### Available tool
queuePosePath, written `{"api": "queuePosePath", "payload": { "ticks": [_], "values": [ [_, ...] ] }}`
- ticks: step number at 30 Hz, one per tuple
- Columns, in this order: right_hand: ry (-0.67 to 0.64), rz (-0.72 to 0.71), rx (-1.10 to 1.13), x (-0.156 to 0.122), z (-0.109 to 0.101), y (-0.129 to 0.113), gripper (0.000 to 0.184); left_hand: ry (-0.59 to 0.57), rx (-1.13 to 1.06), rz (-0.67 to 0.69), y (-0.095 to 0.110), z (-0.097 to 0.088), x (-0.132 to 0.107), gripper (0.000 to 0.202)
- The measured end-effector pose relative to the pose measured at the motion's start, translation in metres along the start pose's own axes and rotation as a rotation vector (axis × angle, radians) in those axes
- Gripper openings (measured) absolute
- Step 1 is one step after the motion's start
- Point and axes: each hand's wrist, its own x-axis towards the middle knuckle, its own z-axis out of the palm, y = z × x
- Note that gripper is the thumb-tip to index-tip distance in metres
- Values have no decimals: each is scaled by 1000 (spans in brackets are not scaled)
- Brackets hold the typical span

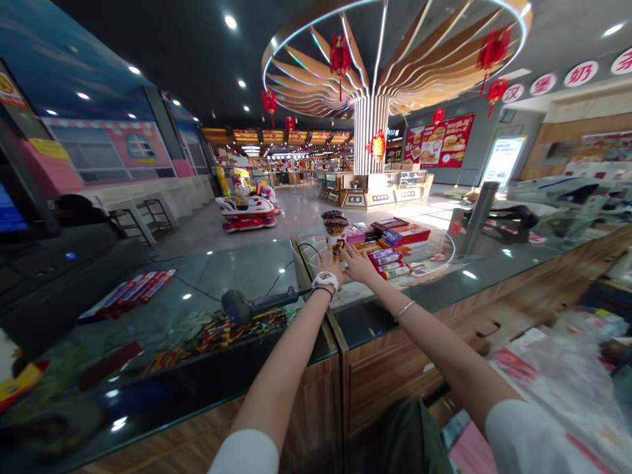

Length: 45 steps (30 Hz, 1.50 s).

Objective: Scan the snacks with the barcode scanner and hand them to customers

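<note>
A small stack of snack cups (336, 227), patterned brown, gold and white with dark tops, stands upright on the glass counter in front of me. My left hand (328, 263), with a white watch on its wrist, is at the lower left of the cups, its fingers against them. From the right, my right hand (359, 264) reaches to the lower part of the same stack, fingertips touching it and a bangle on the forearm. Part of the lowest cup is hidden by my fingers. Just right of my right hand lie purple and yellow wrapped snack rolls (388, 260).
Red and dark boxes (409, 234) sit behind the rolls. A black handheld scanner (247, 306) with a cable lies left of my arms, near red packets (143, 289). A metal post (481, 214) rises at right; plastic bags (557, 368) lie lower right.
</note>
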Motion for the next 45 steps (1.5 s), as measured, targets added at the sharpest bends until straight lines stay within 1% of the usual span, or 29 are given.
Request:
{"api": "queuePosePath", "payload": {
  "ticks": [5,8,11,14,18,21,24,29,33,36,40,45],
  "values": [
    [50,18,-12,5,15,-1,76,12,-25,-7,-4,11,3,68],
    [44,18,-13,4,21,-1,76,15,-15,0,-6,14,2,68],
    [34,13,-3,1,22,-1,75,2,2,3,-5,14,0,68],
    [24,15,3,-1,20,-2,73,-2,11,7,-4,11,-2,66],
    [31,23,8,-5,17,-2,73,36,19,20,-3,5,-6,62],
    [73,45,19,-10,10,-6,71,85,16,6,-4,-3,-12,62],
    [121,39,31,-16,1,-15,68,144,22,11,-8,-16,-24,62],
    [198,-42,44,-26,-14,-45,66,195,88,68,-24,-42,-56,61],
    [229,-117,80,-35,-23,-78,65,219,130,41,-44,-64,-93,61],
    [237,-183,135,-41,-28,-105,66,236,145,-5,-62,-78,-124,60],
    [225,-287,232,-47,-35,-146,67,275,140,-78,-89,-88,-164,60],
    [237,-413,379,-54,-41,-203,63,348,116,-182,-128,-96,-211,56]
  ]
}}
